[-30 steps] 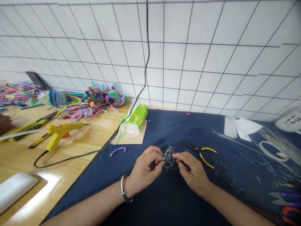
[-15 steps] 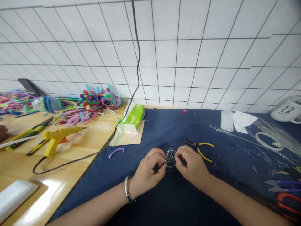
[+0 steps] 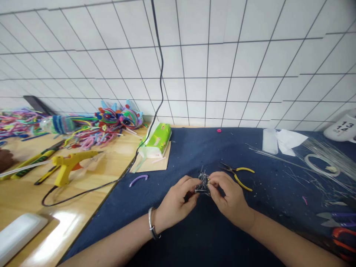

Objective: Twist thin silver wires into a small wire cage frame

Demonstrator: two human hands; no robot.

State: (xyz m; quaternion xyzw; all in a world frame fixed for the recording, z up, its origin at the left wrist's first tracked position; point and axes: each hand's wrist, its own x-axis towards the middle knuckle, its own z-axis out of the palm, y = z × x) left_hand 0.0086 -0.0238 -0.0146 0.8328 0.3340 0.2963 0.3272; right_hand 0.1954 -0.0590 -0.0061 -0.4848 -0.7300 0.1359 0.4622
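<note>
A small tangle of thin silvery wire (image 3: pixel 203 188) sits between the two hands, just above or on the dark blue cloth (image 3: pixel 200 230) at the near middle; whether it touches the cloth is hard to tell. The left hand (image 3: pixel 178 202) pinches its left side between thumb and fingers, and the right hand (image 3: pixel 229 200) pinches the opposite edge the same way, probably because wire so springy needs one side steadied while the other is handled. Pliers (image 3: pixel 235 172) lie beside the right hand, handles splayed, likely left there for easy reach. Loose straight wires (image 3: pixel 328 154) spread further right, seemingly as stock within that arm's range, while the yellow glue gun (image 3: pixel 64 168) lies off to the left, perhaps to keep it out of the way. The cloth covers the middle and right of the desk (image 3: pixel 86 196), whose pale wood shows on the left, and small clippings dot the fabric. Behind stands a white tiled wall (image 3: pixel 191 61), with a black cord (image 3: pixel 161 66) hanging down it.
</note>
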